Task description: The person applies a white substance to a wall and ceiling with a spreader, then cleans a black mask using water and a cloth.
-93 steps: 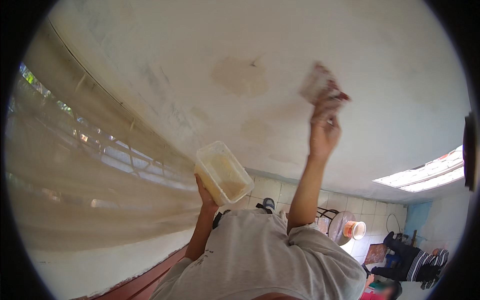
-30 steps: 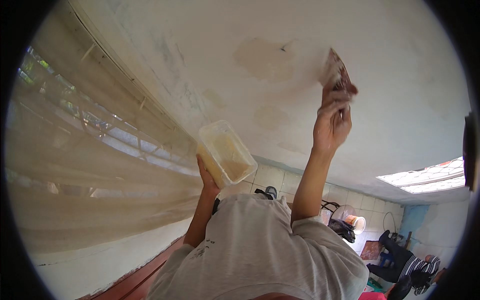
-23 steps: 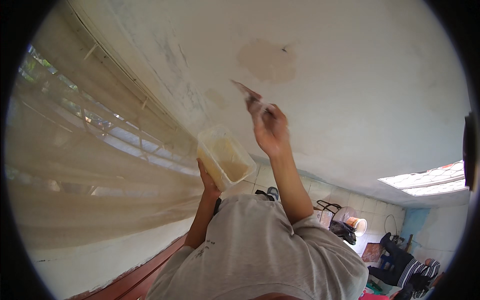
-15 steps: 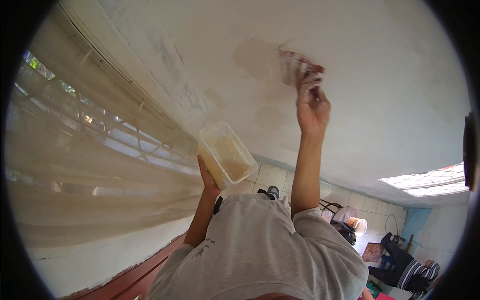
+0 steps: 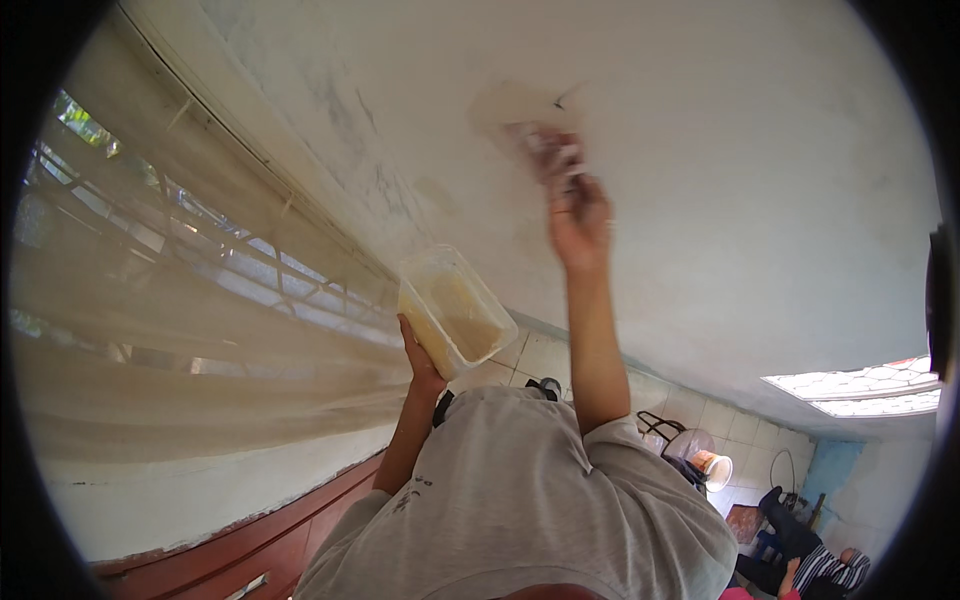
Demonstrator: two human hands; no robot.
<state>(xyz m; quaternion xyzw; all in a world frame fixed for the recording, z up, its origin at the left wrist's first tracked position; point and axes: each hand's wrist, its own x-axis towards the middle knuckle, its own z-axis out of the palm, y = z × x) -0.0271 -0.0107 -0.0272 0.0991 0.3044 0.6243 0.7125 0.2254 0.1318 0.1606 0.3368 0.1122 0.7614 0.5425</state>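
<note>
My right hand (image 5: 582, 228) is raised against the pale wall (image 5: 720, 180), its fingers closed around a flat, reddish putty scraper (image 5: 548, 148) smeared with white. Motion blurs the scraper, so its exact shape is unclear. It lies just below a beige patch (image 5: 500, 105) with a small dark mark (image 5: 560, 103) beside it. Lower on the left, my left hand (image 5: 422, 355) grips a translucent rectangular plastic tub (image 5: 432, 335) by its side. The tub is tilted, its open top showing a beige residue inside; part of my fingers is hidden behind it.
A beige curtain (image 5: 200, 400) covers a barred window on the left, above a red-brown panel (image 5: 310, 530). Right of me are a white bucket (image 5: 716, 472), a black-framed chair (image 5: 660, 428) and a person in a striped top (image 5: 822, 568). A bright grille (image 5: 860, 388) is farther right.
My right hand has swept left and slightly down along the wall with the scraper, uncovering the dark mark. My left hand and the tub have hardly moved.
</note>
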